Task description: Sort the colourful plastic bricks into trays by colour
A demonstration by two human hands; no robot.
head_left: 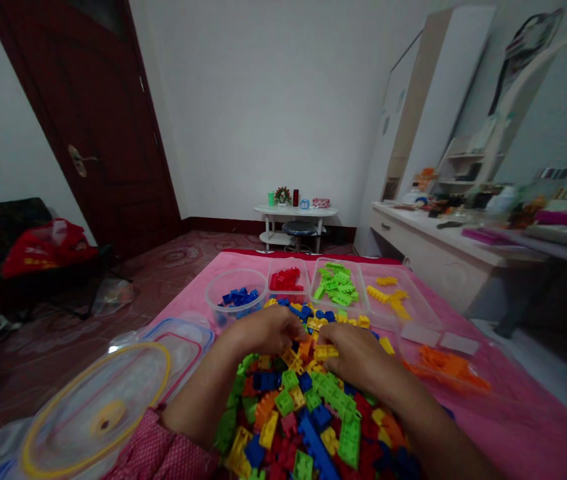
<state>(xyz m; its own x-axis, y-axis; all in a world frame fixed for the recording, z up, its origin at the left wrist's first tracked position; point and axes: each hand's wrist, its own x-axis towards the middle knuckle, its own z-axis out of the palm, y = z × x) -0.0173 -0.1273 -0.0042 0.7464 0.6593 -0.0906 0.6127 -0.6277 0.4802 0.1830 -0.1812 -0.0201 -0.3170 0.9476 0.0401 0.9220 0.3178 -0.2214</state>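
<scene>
I've got the left hand (266,330) and right hand (358,350) close together on the brick pile (308,413). Right hand pinches a yellow brick (325,351). Can't tell the left hand's grip.

Both hands (313,340) in mixed brick pile (308,413), sorted tubs (313,283) beyond

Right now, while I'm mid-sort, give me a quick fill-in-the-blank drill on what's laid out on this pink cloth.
1. The round bowl holds ___ bricks.
2. The tray between the red and the yellow ones holds ___ bricks.
3. The yellow-rimmed lid lies on the person's ___ side.
4. The orange bricks lie to the ___ of the mixed pile.

Missing words: blue; green; left; right.
</scene>
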